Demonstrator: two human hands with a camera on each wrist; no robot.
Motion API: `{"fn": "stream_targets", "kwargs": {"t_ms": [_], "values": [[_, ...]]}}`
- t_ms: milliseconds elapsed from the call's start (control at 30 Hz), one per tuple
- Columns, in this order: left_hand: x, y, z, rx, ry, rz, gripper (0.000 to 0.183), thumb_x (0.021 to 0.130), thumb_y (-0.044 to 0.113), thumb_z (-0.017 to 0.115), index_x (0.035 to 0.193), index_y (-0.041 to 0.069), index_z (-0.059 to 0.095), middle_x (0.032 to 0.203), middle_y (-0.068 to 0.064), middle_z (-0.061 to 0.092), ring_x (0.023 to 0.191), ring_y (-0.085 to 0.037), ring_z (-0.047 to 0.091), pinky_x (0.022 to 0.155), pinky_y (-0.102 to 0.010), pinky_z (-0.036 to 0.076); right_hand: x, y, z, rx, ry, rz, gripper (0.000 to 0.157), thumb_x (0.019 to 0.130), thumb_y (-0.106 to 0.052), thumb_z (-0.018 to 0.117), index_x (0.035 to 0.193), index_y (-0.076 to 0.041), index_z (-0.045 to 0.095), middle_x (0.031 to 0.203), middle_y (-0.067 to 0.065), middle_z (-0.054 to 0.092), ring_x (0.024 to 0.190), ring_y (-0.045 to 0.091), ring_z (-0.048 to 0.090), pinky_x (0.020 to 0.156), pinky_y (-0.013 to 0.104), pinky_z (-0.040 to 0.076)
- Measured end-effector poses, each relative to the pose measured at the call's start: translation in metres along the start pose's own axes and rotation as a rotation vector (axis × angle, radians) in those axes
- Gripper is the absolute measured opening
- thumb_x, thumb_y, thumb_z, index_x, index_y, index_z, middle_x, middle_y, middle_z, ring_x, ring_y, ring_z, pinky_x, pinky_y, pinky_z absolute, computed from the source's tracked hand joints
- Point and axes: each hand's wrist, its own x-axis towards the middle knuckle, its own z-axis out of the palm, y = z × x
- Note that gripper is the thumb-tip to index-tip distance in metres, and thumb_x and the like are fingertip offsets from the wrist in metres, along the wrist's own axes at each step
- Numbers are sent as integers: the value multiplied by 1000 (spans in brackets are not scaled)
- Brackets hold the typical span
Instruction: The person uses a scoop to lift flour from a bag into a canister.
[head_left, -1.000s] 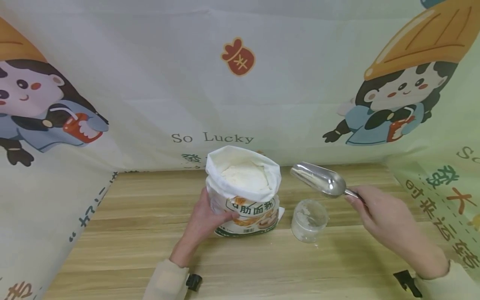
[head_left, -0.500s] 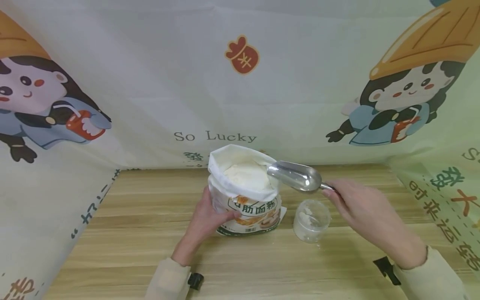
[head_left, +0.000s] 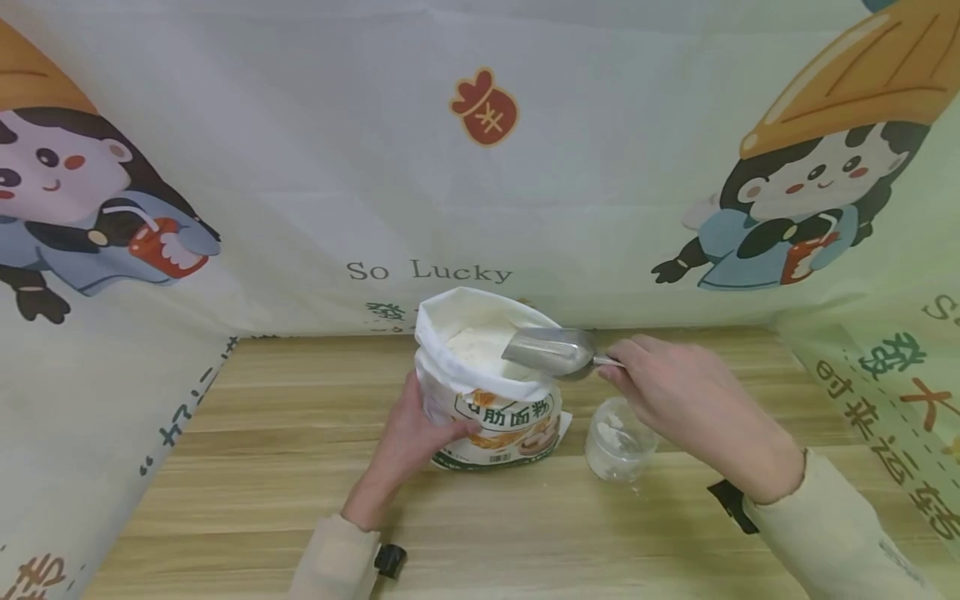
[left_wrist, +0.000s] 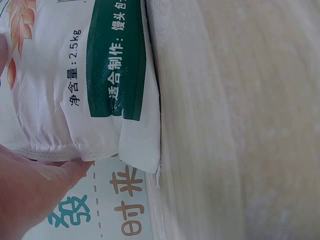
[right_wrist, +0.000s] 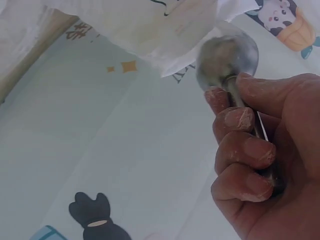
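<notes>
An open white bag of flour (head_left: 480, 433) stands on the table, its mouth folded outward and pale flour (head_left: 476, 346) showing inside. My left hand (head_left: 408, 442) grips the bag's left side, thumb across the printed front; the left wrist view has the fingers at the bag's lower edge (left_wrist: 140, 145). In my right hand (head_left: 675, 392) is a metal scoop (head_left: 551, 350), held by its handle with curled fingers. The scoop's lip reaches over the right part of the bag's mouth. White powder marks the right fingertips (right_wrist: 240, 119). Below the right hand stands a clear round jar (head_left: 618, 442) with white powder in it.
The wood-grain table (head_left: 247, 467) meets a printed cloth backdrop (head_left: 600, 208) behind the bag, with more cloth along both sides. A few white specks lie on the table by the jar. Black straps (head_left: 733, 506) sit at both wrists.
My right hand has moved left with the scoop, from beyond the jar to the bag's mouth, and the scoop has turned over. My left hand keeps its grip on the bag.
</notes>
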Motion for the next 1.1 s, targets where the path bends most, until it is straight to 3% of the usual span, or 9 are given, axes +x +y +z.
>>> {"fn": "stream_targets", "kwargs": {"t_ms": [533,1100], "values": [[0,0,0,27,11,0,114,57,29,93,150,19,26,129,-8,56,118,-31,53,100,-55,42,18,-11,-15,-51,-100,43,29,93,-23,66,68,-16,53,56,-4,38,48,14,36,38,29,31],[1,-2,0,17,11,-3,113,58,30,92,149,17,27,125,-6,57,115,-29,54,98,-53,44,33,-27,-17,-98,-271,130,29,95,-22,62,68,-12,57,55,0,41,50,17,36,39,27,32]]}}
